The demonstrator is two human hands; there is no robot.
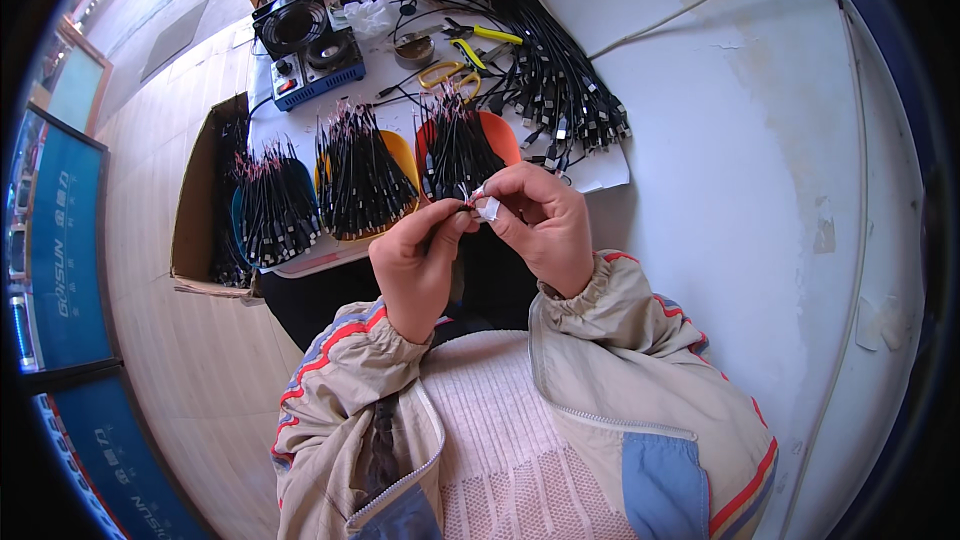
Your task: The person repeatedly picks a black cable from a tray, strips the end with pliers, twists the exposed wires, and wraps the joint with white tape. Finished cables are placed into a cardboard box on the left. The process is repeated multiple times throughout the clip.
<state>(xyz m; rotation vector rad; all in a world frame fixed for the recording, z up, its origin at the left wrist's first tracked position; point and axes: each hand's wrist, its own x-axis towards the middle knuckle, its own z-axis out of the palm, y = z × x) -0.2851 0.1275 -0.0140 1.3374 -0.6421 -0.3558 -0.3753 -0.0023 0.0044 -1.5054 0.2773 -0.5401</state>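
Note:
My two hands meet in front of the orange bin, fingertips close together. My left hand [418, 258] pinches the end of a thin black cable, with a little red wire showing at the fingertips. Between the fingers of my right hand [548, 225] is a small white piece [488, 208], thin like tape or film, held against the wire end. The fingers hide most of the join. Just beyond them, short black cables [455, 145] with bare pinkish wire ends stand bunched in the orange bin [503, 140].
Left of it, a yellow bin [402, 162] and a blue bin [238, 220] hold more cables, beside a cardboard box [196, 210]. Behind are a blue device with a fan [310, 65], yellow-handled scissors [440, 75], pliers [495, 35], a small round tin [413, 52] and a heap of black USB cables [565, 80].

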